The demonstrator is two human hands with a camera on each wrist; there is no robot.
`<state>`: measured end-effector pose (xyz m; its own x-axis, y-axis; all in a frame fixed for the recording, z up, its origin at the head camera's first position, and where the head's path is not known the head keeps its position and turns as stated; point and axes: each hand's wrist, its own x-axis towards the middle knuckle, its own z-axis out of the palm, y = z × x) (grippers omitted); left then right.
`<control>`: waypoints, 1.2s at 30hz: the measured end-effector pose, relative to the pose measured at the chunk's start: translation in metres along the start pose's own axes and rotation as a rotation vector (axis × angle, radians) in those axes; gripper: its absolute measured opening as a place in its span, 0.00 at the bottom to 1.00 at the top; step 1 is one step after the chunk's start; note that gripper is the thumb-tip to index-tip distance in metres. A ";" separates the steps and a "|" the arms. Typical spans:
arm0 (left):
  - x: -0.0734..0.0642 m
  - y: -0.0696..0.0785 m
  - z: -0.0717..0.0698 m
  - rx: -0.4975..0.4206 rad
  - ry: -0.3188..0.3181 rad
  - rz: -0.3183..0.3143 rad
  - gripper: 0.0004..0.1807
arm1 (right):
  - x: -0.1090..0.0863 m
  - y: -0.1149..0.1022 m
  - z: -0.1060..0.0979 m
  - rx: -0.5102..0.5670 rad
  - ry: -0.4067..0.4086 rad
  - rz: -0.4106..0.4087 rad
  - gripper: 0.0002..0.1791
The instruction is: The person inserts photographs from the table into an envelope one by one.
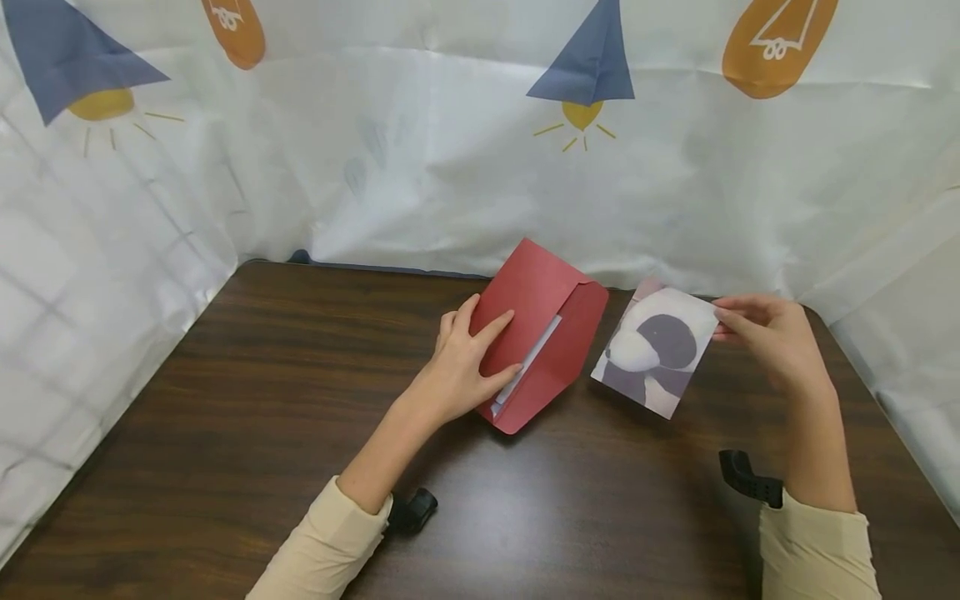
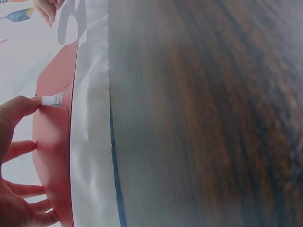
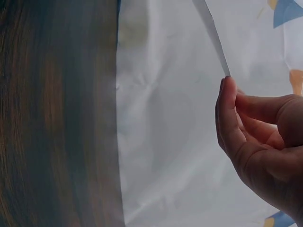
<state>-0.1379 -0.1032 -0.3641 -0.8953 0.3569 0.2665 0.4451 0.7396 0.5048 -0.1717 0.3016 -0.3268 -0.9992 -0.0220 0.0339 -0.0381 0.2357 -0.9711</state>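
Note:
My left hand (image 1: 461,375) holds a red envelope (image 1: 528,292) at a slant, fingers spread over its front. The envelope's flap stands open toward the lower right. A strip of white paper (image 1: 534,357) shows in its mouth, with my thumb tip beside it; the left wrist view shows this paper (image 2: 53,100) too. To the right, my right hand (image 1: 780,342) pinches a card (image 1: 652,350) by its upper right corner. The card bears a dark-and-white animal picture. In the right wrist view it appears nearly edge-on as a thin strip (image 3: 215,40) above the fingertips.
A dark wood-grain table (image 1: 225,433) lies below both hands. Behind it hangs a white sheet (image 1: 420,167) with printed lamps and bulbs, close to the table's back edge. Black wrist mounts (image 1: 411,510) sit at both sleeves.

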 end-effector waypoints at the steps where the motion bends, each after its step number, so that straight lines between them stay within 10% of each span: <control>1: 0.000 0.000 -0.001 0.000 0.001 -0.003 0.38 | 0.000 0.000 0.001 -0.008 0.000 0.002 0.15; 18: 0.000 -0.001 -0.002 0.007 0.021 -0.020 0.37 | -0.004 -0.009 0.009 0.105 -0.037 -0.015 0.14; 36: 0.000 0.001 0.002 0.024 0.070 -0.005 0.37 | -0.006 -0.018 0.026 -0.025 -0.046 -0.012 0.06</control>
<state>-0.1376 -0.1015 -0.3657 -0.8938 0.3134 0.3209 0.4395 0.7550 0.4867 -0.1643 0.2722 -0.3158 -0.9970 -0.0693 0.0339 -0.0508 0.2597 -0.9644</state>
